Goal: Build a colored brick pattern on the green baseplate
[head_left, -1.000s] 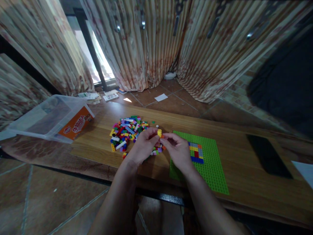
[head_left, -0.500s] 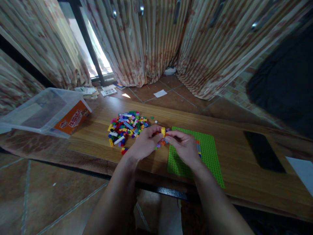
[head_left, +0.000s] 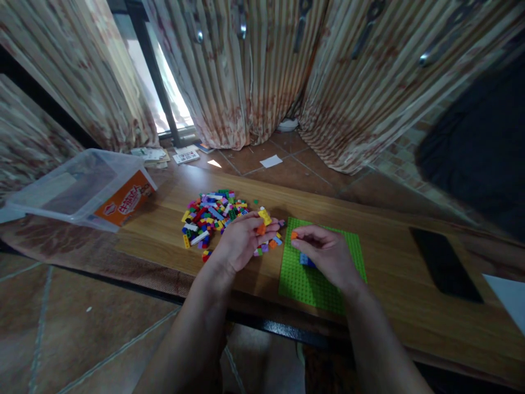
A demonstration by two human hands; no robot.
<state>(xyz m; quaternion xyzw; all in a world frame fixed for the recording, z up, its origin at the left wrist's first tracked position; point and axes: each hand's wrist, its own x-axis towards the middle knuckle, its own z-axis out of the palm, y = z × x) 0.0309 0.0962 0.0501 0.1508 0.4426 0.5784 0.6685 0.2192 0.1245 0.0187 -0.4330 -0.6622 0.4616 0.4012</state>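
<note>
While the left hand point(head_left: 241, 241) is kinda spread under a yellow brick point(head_left: 264, 216), the right hand point(head_left: 330, 256) pinches an orange brick point(head_left: 294, 235) over the green plate point(head_left: 294, 282), far left corner.

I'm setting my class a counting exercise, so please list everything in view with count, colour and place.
Table: one, brown, across the middle
Plastic box: one, clear with orange label, far left
Loose bricks: too many to count, mixed, piled on the table
Baseplate: one, green, right of the pile
Built bricks: count hidden, blue showing, on the baseplate
Yellow piece: one, yellow, on the left hand
Orange pieces: two, orange, one at each hand
Black slab: one, black, table's right
Papers: several, mostly white, floor and right edge
Curtains: count unclear, striped beige and reddish, background
Window frame: one, dark, back left
Dark shape: one, dark, upper right, unclear what
Left hand: one, bare, by the pile
Right hand: one, bare, over the baseplate
</note>
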